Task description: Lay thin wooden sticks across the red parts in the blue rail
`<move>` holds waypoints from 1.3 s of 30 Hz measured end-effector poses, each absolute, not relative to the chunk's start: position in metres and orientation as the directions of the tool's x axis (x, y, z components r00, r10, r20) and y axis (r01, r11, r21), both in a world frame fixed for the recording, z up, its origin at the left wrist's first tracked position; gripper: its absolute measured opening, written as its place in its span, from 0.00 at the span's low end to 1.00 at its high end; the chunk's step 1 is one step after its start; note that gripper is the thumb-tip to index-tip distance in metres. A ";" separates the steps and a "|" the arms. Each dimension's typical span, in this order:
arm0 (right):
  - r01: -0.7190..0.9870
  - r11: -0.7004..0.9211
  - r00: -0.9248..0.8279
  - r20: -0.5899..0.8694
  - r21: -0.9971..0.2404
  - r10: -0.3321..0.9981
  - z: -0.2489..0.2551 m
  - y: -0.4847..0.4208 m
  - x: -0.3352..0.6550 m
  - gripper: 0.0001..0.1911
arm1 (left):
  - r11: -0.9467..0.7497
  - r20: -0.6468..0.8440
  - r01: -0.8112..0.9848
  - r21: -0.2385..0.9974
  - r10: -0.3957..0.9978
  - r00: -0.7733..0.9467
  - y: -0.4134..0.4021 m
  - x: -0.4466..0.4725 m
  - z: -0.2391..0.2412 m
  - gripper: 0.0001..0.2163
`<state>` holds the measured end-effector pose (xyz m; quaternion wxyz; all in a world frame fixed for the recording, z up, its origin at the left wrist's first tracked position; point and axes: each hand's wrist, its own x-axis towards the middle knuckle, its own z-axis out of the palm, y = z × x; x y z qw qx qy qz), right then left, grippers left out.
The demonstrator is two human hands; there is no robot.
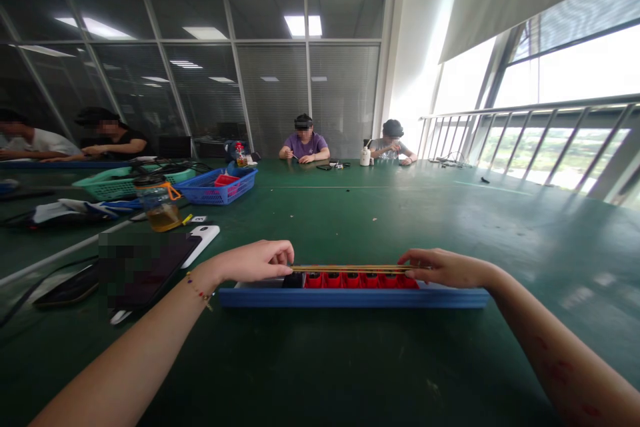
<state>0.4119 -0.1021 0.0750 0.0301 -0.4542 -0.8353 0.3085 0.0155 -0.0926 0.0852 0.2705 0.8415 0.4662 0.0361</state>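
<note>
Several thin, light-brown sticks [353, 269] lie level between my two hands, above a long blue tray [353, 299]. My left hand [257, 260] pinches their left ends between thumb and fingers. At the other end, my right hand [443, 267] has its fingers closed on the sticks. Below them in the tray stands a row of small red boxes [351, 279] with dark contents that I cannot make out. A black block [293, 280] sits left of the red boxes, beneath my left fingertips.
Left of my arm lie a dark-screened tablet [155, 267] and a black phone [67, 285]. Beyond them stand a bottle of amber liquid [163, 207], a blue basket [220, 188] and a green basket [107, 185]. Several people sit across the green table [320, 220].
</note>
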 end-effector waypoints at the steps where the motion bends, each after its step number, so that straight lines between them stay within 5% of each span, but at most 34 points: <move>1: 0.736 0.396 -0.590 -0.231 -0.549 0.774 0.074 -0.102 0.412 0.26 | -0.410 -0.193 0.777 0.478 0.814 0.548 -0.092 0.015 0.086 0.16; 24: 0.727 0.456 -0.609 -0.175 -0.514 0.773 0.074 -0.103 0.411 0.26 | -0.421 -0.139 0.828 0.371 0.856 0.498 -0.083 -0.004 0.094 0.15; 39: 0.732 0.454 -0.603 -0.173 -0.509 0.779 0.072 -0.103 0.411 0.26 | -0.401 0.249 0.912 0.086 0.895 0.370 -0.094 -0.040 0.130 0.14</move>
